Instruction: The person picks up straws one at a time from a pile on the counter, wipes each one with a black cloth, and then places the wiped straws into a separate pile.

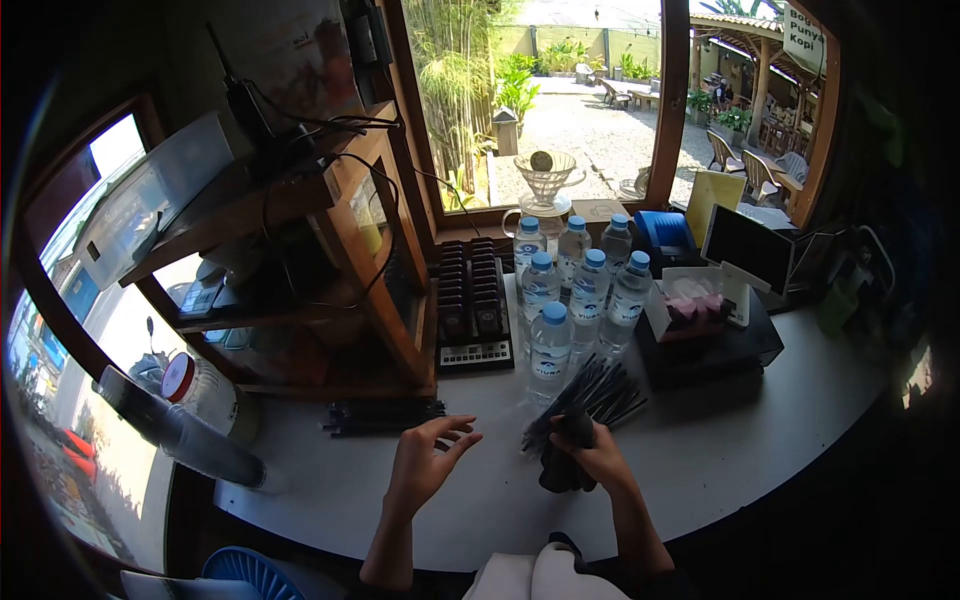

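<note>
Right hand (598, 457) is closed around a bundle of thin black sticks (598, 392), their ends fanning away from the person, while the left hand (430, 455) is open and holds nothing, its fingers loosely bent. Bare white table (500, 505) lies between the hands, and a wider open stretch runs from the right hand to the curved right edge; the near edge passes by the forearms. Just beyond the sticks, seven upright water bottles (550, 358) with blue caps limit the room ahead. A flat pile of black sticks (383, 418) lies just beyond the left hand, in front of the wooden shelf (335, 392). Farther left, a red-lidded jar (213, 400) holds something pale, near a tilted stack of clear cups (215, 455). Pinkish tissue shows in the tissue box (672, 318), right of the bottles.
</note>
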Available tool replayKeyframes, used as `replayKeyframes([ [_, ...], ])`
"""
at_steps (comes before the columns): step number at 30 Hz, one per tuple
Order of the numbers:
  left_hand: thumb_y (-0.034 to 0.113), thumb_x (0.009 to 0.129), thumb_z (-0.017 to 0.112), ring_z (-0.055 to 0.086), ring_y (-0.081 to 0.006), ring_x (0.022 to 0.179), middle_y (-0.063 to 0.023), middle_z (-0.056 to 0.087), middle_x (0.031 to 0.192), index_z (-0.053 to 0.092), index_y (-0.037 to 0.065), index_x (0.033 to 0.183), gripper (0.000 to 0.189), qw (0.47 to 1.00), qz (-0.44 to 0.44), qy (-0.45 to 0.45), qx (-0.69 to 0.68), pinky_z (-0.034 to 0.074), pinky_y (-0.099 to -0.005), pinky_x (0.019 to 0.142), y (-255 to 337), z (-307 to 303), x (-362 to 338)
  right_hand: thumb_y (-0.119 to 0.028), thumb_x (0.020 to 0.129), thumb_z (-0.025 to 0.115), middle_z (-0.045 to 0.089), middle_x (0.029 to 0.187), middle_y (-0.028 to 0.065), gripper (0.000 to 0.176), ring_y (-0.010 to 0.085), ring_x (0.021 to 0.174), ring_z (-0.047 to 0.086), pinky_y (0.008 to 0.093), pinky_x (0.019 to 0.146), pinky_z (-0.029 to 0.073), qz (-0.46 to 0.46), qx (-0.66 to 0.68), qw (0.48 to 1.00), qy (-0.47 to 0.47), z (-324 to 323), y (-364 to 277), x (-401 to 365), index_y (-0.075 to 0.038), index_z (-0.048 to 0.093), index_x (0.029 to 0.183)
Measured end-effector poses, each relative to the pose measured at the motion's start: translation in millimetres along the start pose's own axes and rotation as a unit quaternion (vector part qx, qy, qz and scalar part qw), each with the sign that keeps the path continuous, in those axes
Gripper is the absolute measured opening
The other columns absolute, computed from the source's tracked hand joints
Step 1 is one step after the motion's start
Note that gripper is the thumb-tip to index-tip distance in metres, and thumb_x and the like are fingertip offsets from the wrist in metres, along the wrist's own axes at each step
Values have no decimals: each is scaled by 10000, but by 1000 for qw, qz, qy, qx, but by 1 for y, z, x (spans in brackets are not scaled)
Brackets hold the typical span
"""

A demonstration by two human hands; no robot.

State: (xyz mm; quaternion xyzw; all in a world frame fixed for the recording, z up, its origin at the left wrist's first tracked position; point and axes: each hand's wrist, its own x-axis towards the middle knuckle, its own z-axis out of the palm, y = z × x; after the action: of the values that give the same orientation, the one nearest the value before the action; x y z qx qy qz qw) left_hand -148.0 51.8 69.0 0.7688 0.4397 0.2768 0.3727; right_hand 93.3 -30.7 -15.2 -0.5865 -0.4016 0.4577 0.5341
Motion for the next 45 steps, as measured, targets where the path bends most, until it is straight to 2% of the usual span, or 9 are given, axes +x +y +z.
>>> replayKeyframes([
  [4, 273, 817, 718, 680, -185, 851, -112, 711, 926, 680, 65, 1082, 339, 993, -96, 42, 51, 520, -318, 720, -16, -23, -10, -189, 829, 727, 550, 1028, 43, 383, 129, 944, 555, 278, 834, 457, -18, -124, 992, 29, -2, 9, 14, -46, 604, 1162],
  [8, 224, 808, 712, 620, -262, 1032, -139, 664, 1079, 656, 56, 1119, 358, 968, -184, 81, 148, 501, -362, 866, -57, -33, -16, -221, 807, 742, 525, 1052, 72, 413, 166, 983, 550, 298, 859, 451, -20, -167, 985, 27, 9, -6, 4, -67, 609, 1166],
  [10, 177, 814, 699, 575, -269, 1093, -143, 630, 1145, 651, 64, 1131, 339, 960, -164, 114, 197, 468, -365, 923, -89, -29, -16, -292, 791, 748, 511, 1050, 106, 445, 216, 1026, 544, 327, 876, 448, -22, -132, 991, 1, 16, -10, 0, -69, 618, 1153],
  [14, 95, 828, 663, 524, -263, 1148, -117, 584, 1220, 644, 79, 1149, 322, 962, -63, 143, 224, 444, -359, 969, -142, -6, -20, -215, 818, 731, 565, 995, 67, 370, 168, 960, 569, 309, 859, 453, -7, -119, 986, -118, 36, -10, -3, -94, 622, 1151],
  [17, 75, 827, 653, 503, -254, 1162, -88, 574, 1218, 640, 88, 1160, 334, 970, -94, 136, 178, 442, -352, 970, -127, 7, -22, -212, 817, 731, 566, 1009, 74, 351, 176, 965, 573, 313, 853, 455, -15, -138, 976, -169, 55, -5, -3, -111, 632, 1137],
  [28, 33, 786, 678, 541, -237, 1012, -40, 612, 978, 676, 72, 924, 144, 977, -34, 131, 164, 474, -364, 881, -128, 15, -21, -244, 813, 722, 567, 1008, 89, 348, 195, 969, 578, 318, 854, 455, 11, -130, 969, -210, 70, -5, -5, -116, 634, 1125],
  [40, 75, 774, 715, 593, -212, 874, -36, 640, 880, 656, 75, 890, 131, 959, 27, 214, 184, 490, -350, 746, -107, 3, -14, -192, 867, 675, 623, 927, 49, 266, 141, 880, 587, 301, 807, 471, 52, -80, 972, -213, 65, -11, -9, -86, 633, 1108],
  [42, 78, 786, 720, 616, -181, 812, -53, 652, 847, 661, 67, 919, 146, 970, 22, 224, 92, 499, -327, 717, -88, 3, -16, -201, 878, 666, 623, 917, 52, 253, 138, 867, 586, 297, 800, 471, 49, -67, 976, -202, 67, -19, -10, -58, 637, 1084],
  [45, 81, 831, 693, 639, -146, 768, -77, 675, 850, 654, 35, 966, 147, 978, 5, 192, -80, 510, -298, 697, -70, 6, -17, -258, 902, 645, 616, 974, 67, 351, 138, 892, 581, 295, 803, 470, 29, 101, 992, -63, 71, -14, -13, -20, 581, 1152],
])
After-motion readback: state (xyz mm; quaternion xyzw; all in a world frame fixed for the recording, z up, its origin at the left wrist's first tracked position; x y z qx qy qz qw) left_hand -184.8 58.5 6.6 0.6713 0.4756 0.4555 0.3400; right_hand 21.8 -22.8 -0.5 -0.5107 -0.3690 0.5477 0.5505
